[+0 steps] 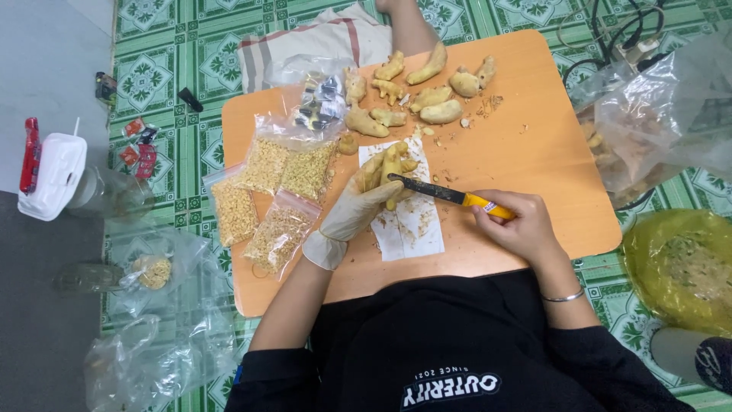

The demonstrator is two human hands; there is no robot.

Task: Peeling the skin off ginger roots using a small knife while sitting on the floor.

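Observation:
My left hand (352, 210), in a pale rubber glove, grips a knobbly piece of ginger (391, 164) over a white paper sheet (412, 221) strewn with peelings. My bare right hand (515, 225) holds a knife (450, 196) with a yellow handle and dark blade; the blade tip rests against the ginger. Both hands work above a low orange wooden table (534, 152).
A pile of ginger roots (415, 95) lies at the table's far side. Several clear bags of chopped ginger (274, 191) lie at the left. Plastic bags (656, 114) sit right, a yellow-lined bin (679, 267) beside them. A white container (53, 175) stands on the green tiled floor.

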